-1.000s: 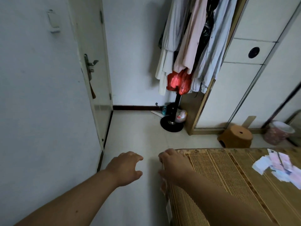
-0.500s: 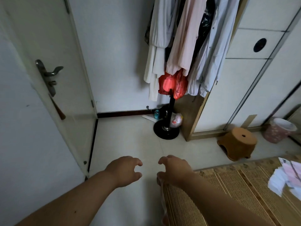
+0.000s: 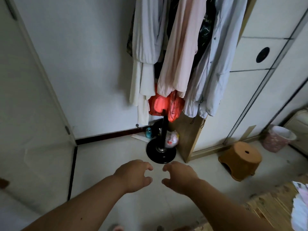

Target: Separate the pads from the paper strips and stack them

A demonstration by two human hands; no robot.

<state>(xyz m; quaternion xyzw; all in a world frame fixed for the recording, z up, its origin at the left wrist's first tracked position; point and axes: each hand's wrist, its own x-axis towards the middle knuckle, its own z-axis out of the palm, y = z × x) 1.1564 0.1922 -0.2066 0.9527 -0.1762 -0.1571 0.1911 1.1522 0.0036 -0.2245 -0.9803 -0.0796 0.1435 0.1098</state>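
Observation:
My left hand (image 3: pixel 134 175) and my right hand (image 3: pixel 180 176) hover side by side over the pale floor, fingers curled and apart, holding nothing. A pile of white and pink pads and paper strips (image 3: pixel 300 204) shows only partly at the right edge, lying on the woven bamboo mat (image 3: pixel 268 206). Both hands are well to the left of that pile and off the mat.
A coat stand with a black round base (image 3: pixel 160 151) carries hanging clothes (image 3: pixel 180 55) and a red bag (image 3: pixel 164 105). A brown plastic stool (image 3: pixel 241 160) and a pink bin (image 3: pixel 277 138) stand by the white wardrobe (image 3: pixel 266 80). A door (image 3: pixel 33 114) is at left.
The view has swung forward and left, so the mat and pile slid toward the right edge. My right hand has come off the mat's corner; both hands now hang over the floor.

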